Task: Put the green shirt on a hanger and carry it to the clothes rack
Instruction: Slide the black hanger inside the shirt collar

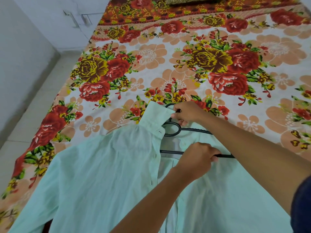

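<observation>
The pale green shirt lies open, front up, on the bed, its collar pointing away from me. A black hanger sits at the neck opening. Its left arm is hidden under the shirt's left shoulder, while its right arm and lower bar lie bare on top of the right front panel. My right hand reaches in from the right and is closed on the hanger's hook beside the collar tip. My left hand comes up from below and grips the hanger's lower bar.
The bed's floral sheet spreads far ahead and to the right. A patterned pillow lies at the far end. Tiled floor runs along the bed's left side, with a white wall and cupboard doors beyond.
</observation>
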